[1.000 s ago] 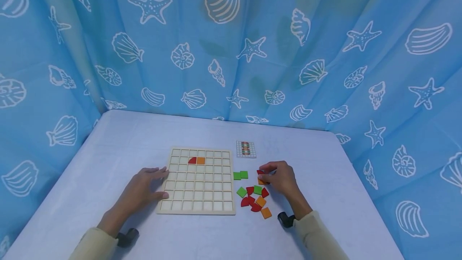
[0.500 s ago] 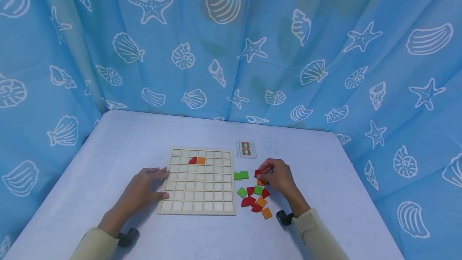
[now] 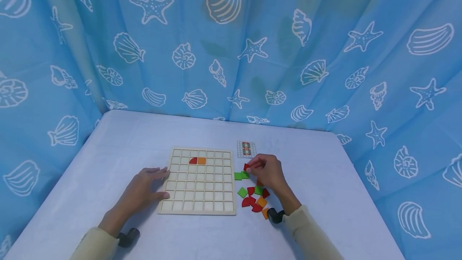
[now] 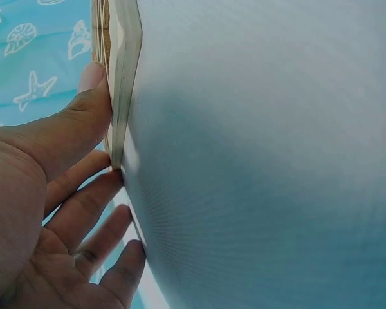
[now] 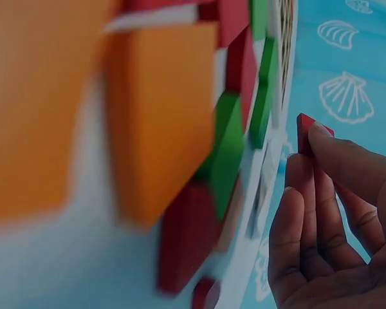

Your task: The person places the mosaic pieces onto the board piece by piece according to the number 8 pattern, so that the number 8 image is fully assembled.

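A wooden grid board (image 3: 196, 213) lies on the white table, with a red quarter-circle tile (image 3: 193, 160) and an orange square tile (image 3: 201, 161) side by side in its second row. My left hand (image 3: 141, 189) touches the board's left edge with spread fingers; the left wrist view has the thumb (image 4: 93, 106) against that edge. Between thumb and fingertips, my right hand (image 3: 270, 171) pinches a small red tile (image 5: 307, 134), raised above the table. That hand is close over two green square tiles (image 3: 238, 176) right of the board.
Loose red, green and orange tiles (image 3: 261, 202) lie in a cluster right of the board. Behind them is a small pattern card (image 3: 246, 149) with a coloured grid design. A blue shell-print curtain (image 3: 223, 51) encloses the table's back and sides.
My right hand has moved left and away from me with the red tile, from over an orange tile toward the green squares. The left hand and board have stayed put.
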{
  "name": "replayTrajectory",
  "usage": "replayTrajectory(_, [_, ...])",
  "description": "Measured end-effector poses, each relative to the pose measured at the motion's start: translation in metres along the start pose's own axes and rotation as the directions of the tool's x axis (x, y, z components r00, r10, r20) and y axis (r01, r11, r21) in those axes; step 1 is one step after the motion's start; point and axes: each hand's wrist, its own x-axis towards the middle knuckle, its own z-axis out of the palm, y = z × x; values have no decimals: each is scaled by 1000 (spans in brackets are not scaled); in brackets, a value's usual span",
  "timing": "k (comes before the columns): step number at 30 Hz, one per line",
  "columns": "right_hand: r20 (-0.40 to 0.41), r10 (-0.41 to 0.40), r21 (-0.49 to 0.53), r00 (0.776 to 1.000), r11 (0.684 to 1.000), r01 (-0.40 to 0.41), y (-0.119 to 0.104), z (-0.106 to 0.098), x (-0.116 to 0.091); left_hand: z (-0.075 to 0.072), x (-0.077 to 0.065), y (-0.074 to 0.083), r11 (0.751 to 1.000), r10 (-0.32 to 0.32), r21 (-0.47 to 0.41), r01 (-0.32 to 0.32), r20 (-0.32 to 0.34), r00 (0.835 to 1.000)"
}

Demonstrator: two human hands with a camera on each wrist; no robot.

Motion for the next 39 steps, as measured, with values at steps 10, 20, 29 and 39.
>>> replayTrajectory(10, [27,-61,30,998,998,60,-21,19,9,0,0,-1,1000,8,0,-8,-8,1000])
replayTrajectory(20, [74,-137,49,988,990,134,-44,39,17,1,1,-1,1000,-11,-8,11,4,1000])
replayTrajectory(29, [105,-151,51,983,988,147,-61,61,26,1,1,0,999,-34,-12,34,18,999])
replayTrajectory(39, [158,-151,31,976,988,148,-66,79,37,1,1,-1,1000,-26,-13,26,17,1000])
